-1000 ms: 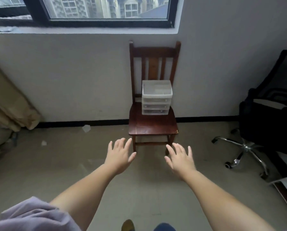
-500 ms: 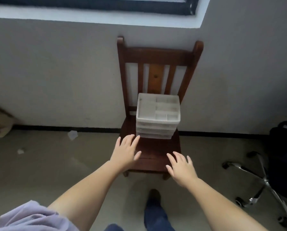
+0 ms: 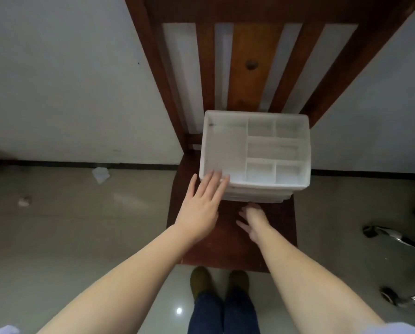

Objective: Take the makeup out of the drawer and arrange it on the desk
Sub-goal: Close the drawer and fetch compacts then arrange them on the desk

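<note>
On the seat of a wooden chair (image 3: 228, 239), pushed back toward its slats, stands a white plastic organiser (image 3: 254, 150) with a divided tray on top and drawers stacked below it; only the thin front edges of those drawers (image 3: 254, 195) show from above, and they look closed. No makeup can be seen: the top compartments appear empty, so whatever is to come out is presumably inside a drawer. The left hand (image 3: 199, 208) reaches forward with fingers (image 3: 213, 182) straight and loosely spread, their tips at the tray's front left corner, touching or nearly touching the rim. The right hand (image 3: 252, 219) is lower, over the seat just in front of the drawer fronts, wrist bent downward; its fingers point toward the drawers, but whether they are curled or straight cannot be told from this angle, and it holds nothing visible. The drawers face the person, so they should slide out toward the body, along the line from the chair back to the feet. The right hand lies nearer the drawer fronts and seems better placed to pull, while the left looks set to steady the organiser.
</note>
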`<state>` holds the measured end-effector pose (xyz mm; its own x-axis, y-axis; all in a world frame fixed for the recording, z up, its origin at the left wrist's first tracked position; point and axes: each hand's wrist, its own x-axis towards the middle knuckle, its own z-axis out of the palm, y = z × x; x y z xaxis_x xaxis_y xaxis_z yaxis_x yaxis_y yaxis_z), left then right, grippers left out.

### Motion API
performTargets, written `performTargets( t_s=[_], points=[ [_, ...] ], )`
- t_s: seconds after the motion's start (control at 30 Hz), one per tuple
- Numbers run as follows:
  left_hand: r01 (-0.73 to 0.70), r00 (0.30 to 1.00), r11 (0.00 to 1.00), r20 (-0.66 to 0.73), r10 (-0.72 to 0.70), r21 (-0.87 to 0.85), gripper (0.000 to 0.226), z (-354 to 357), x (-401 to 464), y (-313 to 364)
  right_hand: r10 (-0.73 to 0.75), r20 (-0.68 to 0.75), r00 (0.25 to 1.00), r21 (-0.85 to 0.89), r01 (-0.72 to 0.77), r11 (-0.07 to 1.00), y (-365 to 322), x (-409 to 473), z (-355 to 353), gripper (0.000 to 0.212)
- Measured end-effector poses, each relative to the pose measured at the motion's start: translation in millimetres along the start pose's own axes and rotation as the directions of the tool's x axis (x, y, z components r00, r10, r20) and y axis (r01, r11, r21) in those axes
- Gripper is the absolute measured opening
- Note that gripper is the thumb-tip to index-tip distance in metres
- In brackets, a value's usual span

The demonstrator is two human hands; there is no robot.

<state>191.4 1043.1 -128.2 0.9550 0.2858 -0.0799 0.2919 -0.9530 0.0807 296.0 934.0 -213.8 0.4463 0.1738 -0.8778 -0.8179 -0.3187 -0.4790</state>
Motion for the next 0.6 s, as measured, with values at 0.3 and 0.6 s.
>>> performTargets(
  t_s=[0.3,0.6],
  points=[
    [-0.09,0.976,0.995,-0.192,0.098,0.054,0.068,27,9,-15,0.125,-0.001,0.992,0.591,-0.1,0.801,-2,45,19,0.038],
    [-0.075,0.988,0.996,-0.133,0.082,0.052,0.084,26,8,-13,0.251,0.067,0.966,0.718,-0.221,0.66,72,7,-7,0.037]
  ],
)
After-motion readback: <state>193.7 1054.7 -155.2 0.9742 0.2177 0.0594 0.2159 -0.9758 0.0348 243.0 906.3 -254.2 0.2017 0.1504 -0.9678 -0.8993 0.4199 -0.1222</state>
